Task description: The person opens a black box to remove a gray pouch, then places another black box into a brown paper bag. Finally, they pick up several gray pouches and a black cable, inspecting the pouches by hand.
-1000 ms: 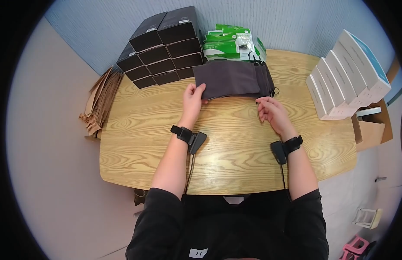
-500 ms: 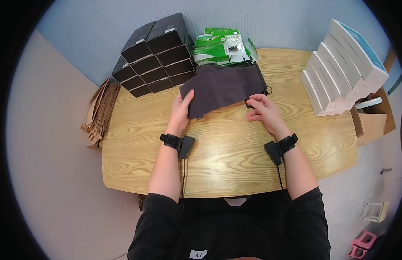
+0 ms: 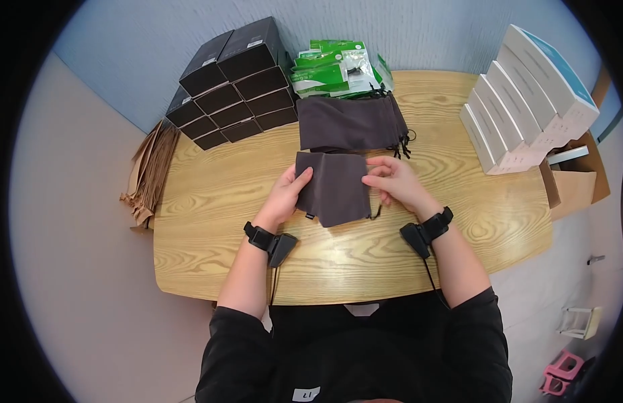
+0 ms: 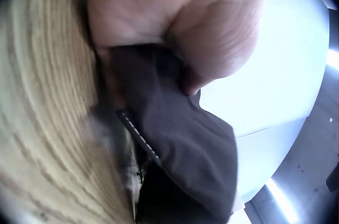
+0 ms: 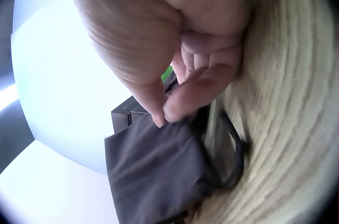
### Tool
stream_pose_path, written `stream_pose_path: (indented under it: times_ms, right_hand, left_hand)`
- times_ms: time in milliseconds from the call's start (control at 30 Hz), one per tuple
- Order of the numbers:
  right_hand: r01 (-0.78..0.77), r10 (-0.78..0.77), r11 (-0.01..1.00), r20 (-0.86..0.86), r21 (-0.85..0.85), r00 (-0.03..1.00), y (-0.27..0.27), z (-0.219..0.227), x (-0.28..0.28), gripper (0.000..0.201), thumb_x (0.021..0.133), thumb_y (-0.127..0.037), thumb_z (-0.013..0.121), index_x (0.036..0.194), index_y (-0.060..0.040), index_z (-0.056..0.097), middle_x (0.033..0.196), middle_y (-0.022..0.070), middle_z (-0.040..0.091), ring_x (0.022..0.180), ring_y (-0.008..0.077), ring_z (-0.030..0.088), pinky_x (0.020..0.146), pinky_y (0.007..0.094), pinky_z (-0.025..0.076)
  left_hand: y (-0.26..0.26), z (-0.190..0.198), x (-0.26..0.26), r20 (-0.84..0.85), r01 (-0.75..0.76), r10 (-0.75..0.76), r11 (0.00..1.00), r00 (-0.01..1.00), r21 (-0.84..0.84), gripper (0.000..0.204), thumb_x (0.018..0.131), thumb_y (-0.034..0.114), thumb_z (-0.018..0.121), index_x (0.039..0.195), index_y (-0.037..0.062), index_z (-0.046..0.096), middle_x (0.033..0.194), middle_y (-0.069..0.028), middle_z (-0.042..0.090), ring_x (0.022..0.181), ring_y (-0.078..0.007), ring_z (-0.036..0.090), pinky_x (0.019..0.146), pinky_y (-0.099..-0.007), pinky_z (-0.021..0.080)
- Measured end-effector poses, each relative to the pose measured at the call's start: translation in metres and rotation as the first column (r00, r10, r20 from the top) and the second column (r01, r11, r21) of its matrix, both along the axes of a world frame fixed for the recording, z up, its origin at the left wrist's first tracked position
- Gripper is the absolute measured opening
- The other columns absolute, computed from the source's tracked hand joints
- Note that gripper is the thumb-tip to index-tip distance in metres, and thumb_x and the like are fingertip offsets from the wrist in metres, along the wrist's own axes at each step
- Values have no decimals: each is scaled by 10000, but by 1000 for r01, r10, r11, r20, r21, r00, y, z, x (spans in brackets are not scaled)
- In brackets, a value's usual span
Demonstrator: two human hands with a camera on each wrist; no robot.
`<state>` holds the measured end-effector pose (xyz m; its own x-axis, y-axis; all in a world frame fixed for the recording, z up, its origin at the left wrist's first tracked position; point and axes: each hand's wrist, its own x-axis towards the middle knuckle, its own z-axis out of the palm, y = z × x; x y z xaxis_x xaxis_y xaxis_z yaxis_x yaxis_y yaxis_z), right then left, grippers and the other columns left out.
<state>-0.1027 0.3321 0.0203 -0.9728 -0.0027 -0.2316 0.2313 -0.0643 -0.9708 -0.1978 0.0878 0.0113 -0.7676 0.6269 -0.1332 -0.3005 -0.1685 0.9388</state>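
Between the two hands a dark grey drawstring pouch (image 3: 337, 191) is held over the front middle of the table. My left hand (image 3: 284, 195) grips its left end, thumb on top and fingers underneath, as the left wrist view also shows around the pouch cloth (image 4: 175, 113). With thumb and fingertip, my right hand (image 3: 395, 183) pinches the pouch's right edge at the drawstring end. A black cord loop (image 5: 235, 155) hangs from that end in the right wrist view. Behind the held pouch lies a pile of similar pouches (image 3: 348, 124), cords toward the right.
Stacked black boxes (image 3: 224, 101) stand at the back left, with green-and-white packets (image 3: 325, 74) beside them. White boxes (image 3: 519, 114) stand in a row at the right edge. Brown paper bags (image 3: 154, 168) hang by the left edge, and an open cardboard box (image 3: 573, 181) sits off the right side.
The left hand has drawn one pouch off the pile toward the body. The right hand, earlier beside the pile's cord end, now pinches that pouch's right edge.
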Motion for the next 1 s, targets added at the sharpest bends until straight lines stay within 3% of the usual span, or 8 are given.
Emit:
stream_pose_path:
  times_ms: [200,333,633,733,800,833,900,1000]
  right_hand:
    - [-11,11,1000,-36,-2,999,9,-13,-7,143,849,-139,663,917,-86,550,817,-23,594,569,31,505,483,177,402]
    - [123,-180,944,-166,-306,970,11,-9,-6,92,898,-172,607,863,-113,546,769,-69,563,725,20,523,653,198,433]
    - [-142,125,857,-68,-495,990,6,-6,2,86,869,-117,647,906,-54,601,811,9,623,709,92,603,658,234,510]
    - [-113,109,869,-37,-481,993,4,-7,2,107,848,-117,674,872,-40,604,784,29,627,664,106,610,650,237,522]
    - [-67,73,889,-4,-453,997,-4,-2,4,129,833,-132,694,852,-41,604,739,22,620,633,97,599,610,222,505]
    - [-66,72,889,-4,-453,997,-9,-3,5,129,833,-132,694,852,-41,604,739,22,620,633,97,599,610,222,505]
    - [-60,53,955,-30,-290,998,-21,-8,4,140,823,-137,707,835,-48,599,710,11,612,611,79,582,570,204,474]
    - [-100,82,939,-67,-330,994,-32,-16,6,153,816,-144,716,798,-60,590,687,1,603,594,61,563,537,191,444]
  left_hand:
    - [4,2,0,33,-108,108,994,994,10,291,966,207,490,1191,23,497,1085,-50,612,931,-117,612,784,-260,530]
    - [-7,7,-10,71,-186,188,982,980,-30,292,950,226,521,1155,19,531,1077,-60,615,933,-130,614,788,-273,533]
    - [-19,5,-16,-305,-252,167,931,938,-263,322,907,163,590,1158,-21,509,993,-68,617,869,-111,581,770,-245,477]
    - [-13,10,-9,-608,-479,204,812,768,-333,299,877,148,630,1101,-7,506,896,-35,589,786,-90,540,687,-235,455]
    - [-7,22,-3,-959,-752,129,650,254,-111,204,843,136,675,941,17,541,776,7,543,683,-54,480,585,-218,404]
    - [-3,30,8,-959,-751,128,651,254,-112,204,843,136,675,941,17,541,776,7,543,683,-54,480,585,-218,404]
    - [8,44,39,-496,-239,83,936,865,-259,160,832,135,685,824,55,546,713,48,540,606,-21,487,525,-173,380]
    - [26,52,65,-641,-139,-243,863,728,-485,247,803,166,712,691,44,529,609,39,544,542,-25,495,490,-195,394]
